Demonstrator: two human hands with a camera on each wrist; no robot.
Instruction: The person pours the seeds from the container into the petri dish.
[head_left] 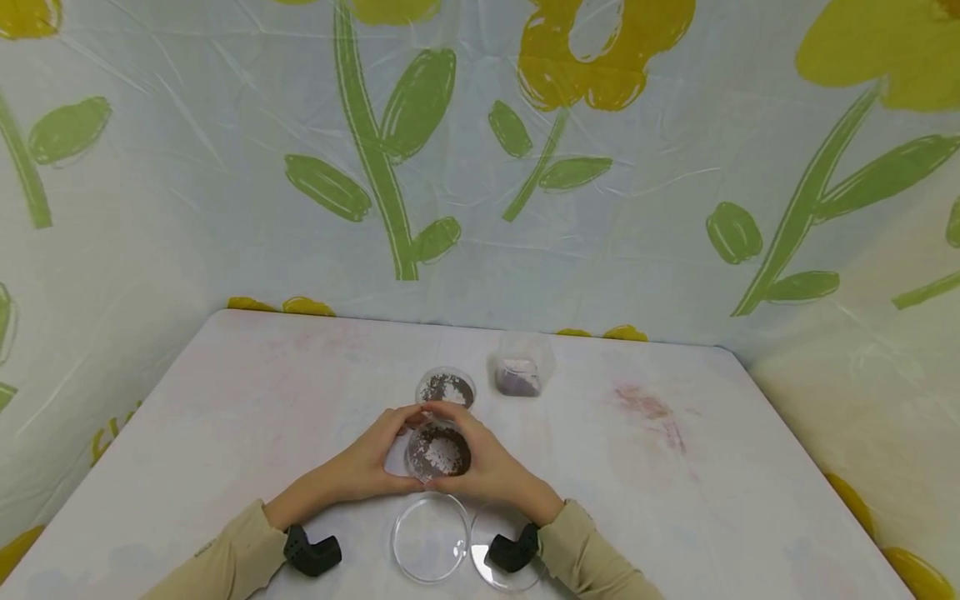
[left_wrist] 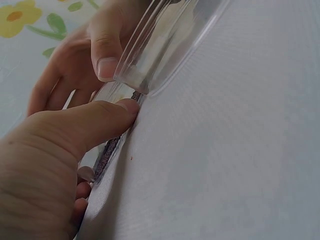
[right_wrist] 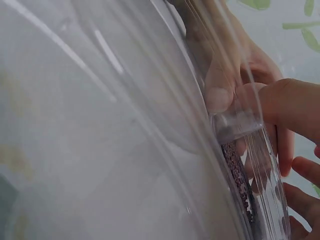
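Observation:
Between both hands sits a clear round petri dish (head_left: 438, 452) of dark brown granules with white bits scattered in the middle. My left hand (head_left: 367, 462) curves round its left side, and in the left wrist view the left thumb (left_wrist: 117, 111) presses the dish's near edge. From the right, my right hand (head_left: 491, 471) holds the same dish, with thumb at the near rim and index finger at the far rim. The fingertips of both hands come close together at front and back. In the right wrist view, the granules (right_wrist: 237, 175) show through the clear side wall.
Just behind stands a second petri dish (head_left: 447, 387) with similar dark and white contents. A translucent container (head_left: 517, 377) holding purplish-grey material is at its right. Nearer me lie two clear round dish pieces (head_left: 431, 579), one partly under the right wrist's black device (head_left: 513, 550).

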